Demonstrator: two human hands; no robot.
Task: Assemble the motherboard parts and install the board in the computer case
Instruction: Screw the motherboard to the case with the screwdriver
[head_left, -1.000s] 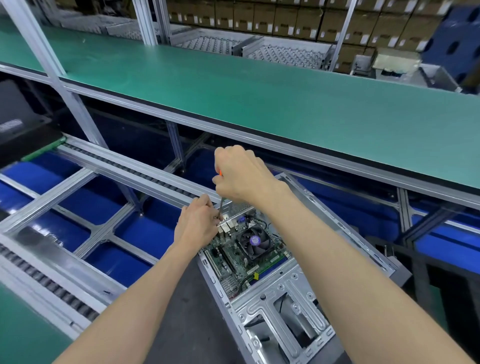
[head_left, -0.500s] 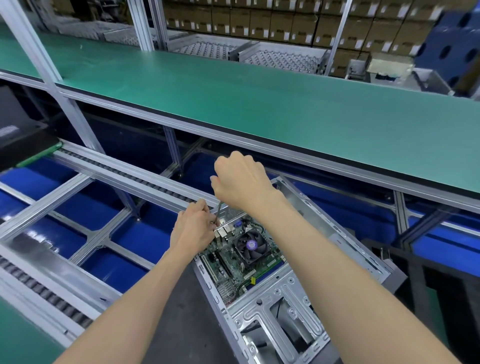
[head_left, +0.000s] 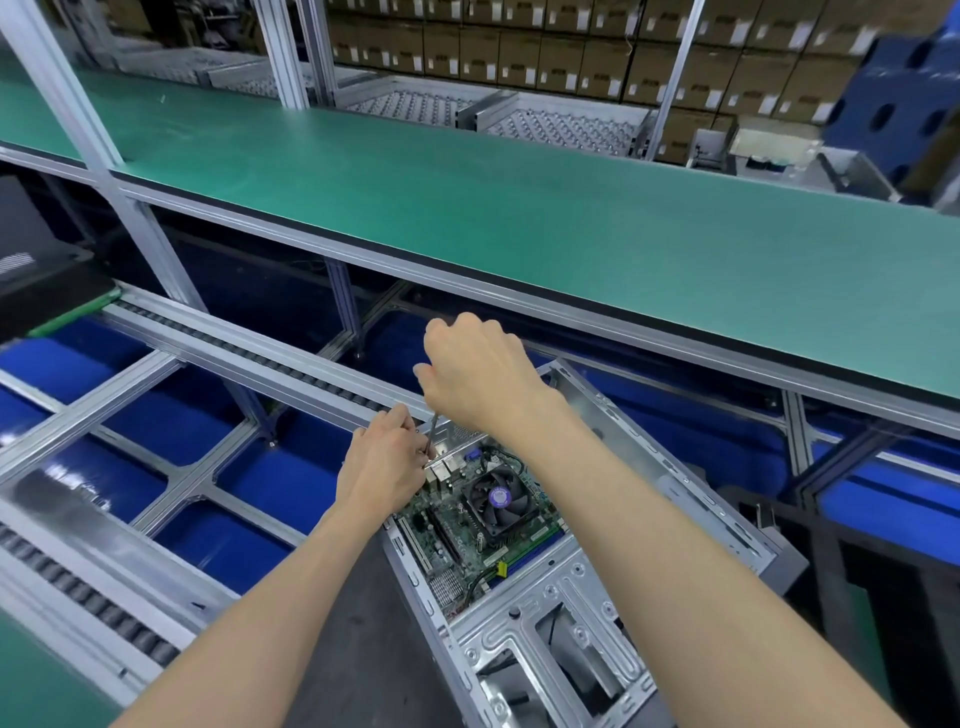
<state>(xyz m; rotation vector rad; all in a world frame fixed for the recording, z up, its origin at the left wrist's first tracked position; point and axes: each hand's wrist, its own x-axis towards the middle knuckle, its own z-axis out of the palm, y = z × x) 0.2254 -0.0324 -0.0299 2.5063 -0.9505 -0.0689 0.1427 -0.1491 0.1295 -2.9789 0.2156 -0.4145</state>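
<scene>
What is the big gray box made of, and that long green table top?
The computer case looks like bare sheet metal: silvery, shiny, with stamped holes and ridges. The green table top looks like a matte rubbery mat, though that is a guess; its edge seems to be aluminium.

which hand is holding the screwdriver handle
The right hand, fisted over the handle above the case. The left hand sits lower, pinching near the screwdriver tip at the motherboard corner.

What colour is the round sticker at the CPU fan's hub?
Purple, on the black fan's round sticker; head view.
</scene>
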